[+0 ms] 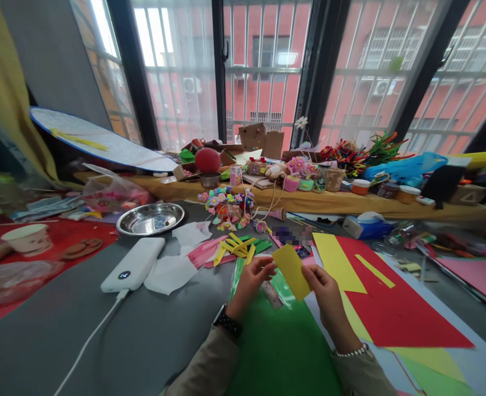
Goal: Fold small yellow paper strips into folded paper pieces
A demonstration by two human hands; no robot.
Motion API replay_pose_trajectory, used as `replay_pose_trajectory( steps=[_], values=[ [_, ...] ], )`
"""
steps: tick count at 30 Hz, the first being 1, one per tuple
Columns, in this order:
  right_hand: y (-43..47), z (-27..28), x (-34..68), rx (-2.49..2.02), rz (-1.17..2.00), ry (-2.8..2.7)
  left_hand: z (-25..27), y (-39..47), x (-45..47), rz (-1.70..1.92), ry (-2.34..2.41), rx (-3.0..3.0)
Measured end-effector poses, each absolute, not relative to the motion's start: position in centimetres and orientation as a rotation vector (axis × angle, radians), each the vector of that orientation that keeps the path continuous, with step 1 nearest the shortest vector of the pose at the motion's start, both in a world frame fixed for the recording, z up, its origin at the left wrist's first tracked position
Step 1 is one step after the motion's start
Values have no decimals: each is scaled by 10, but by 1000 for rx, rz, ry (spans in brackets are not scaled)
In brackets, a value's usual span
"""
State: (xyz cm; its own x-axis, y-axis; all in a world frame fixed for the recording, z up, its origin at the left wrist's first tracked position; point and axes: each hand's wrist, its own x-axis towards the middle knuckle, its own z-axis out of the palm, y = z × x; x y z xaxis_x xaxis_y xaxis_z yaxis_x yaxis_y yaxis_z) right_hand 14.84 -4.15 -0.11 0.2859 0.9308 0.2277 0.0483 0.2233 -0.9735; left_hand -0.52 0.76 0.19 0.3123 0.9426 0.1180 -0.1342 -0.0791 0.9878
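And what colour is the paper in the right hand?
The paper is yellow; it shows best in the head view.

To your left sits a white power bank (135, 264), a metal dish (137, 224) beyond it; far off, a red ball (207, 160).

One held card (291, 272), one smartwatch (228, 323), one power bank (134, 265)

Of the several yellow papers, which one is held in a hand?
The small yellow rectangle, pinched in the right hand; the folded pieces, narrow strip and large yellow sheet lie unheld.
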Motion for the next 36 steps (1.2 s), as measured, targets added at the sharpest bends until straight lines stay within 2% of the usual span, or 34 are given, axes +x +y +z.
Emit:
replay_pose_trajectory(
  steps=[5, 11, 16, 24, 36],
  values=[
    [-42, -1, 148, -1303, 696, -1268, -5, 5, -1, 915, 831, 1453],
    [-39, -5, 149, -1320, 128, -1592, -11, 5, 0, 940, 975, 1648],
    [-37, -8, 149, -1322, -36, -1785, -5, 2, -1, 1005, 1001, 1722],
    [-39, -7, 146, -1322, -21, -1840, -2, 1, -2, 984, 829, 1601],
    [-43, 2, 141, -1208, 323, -1823, 6, 0, -4, 963, 616, 1323]
  ],
)
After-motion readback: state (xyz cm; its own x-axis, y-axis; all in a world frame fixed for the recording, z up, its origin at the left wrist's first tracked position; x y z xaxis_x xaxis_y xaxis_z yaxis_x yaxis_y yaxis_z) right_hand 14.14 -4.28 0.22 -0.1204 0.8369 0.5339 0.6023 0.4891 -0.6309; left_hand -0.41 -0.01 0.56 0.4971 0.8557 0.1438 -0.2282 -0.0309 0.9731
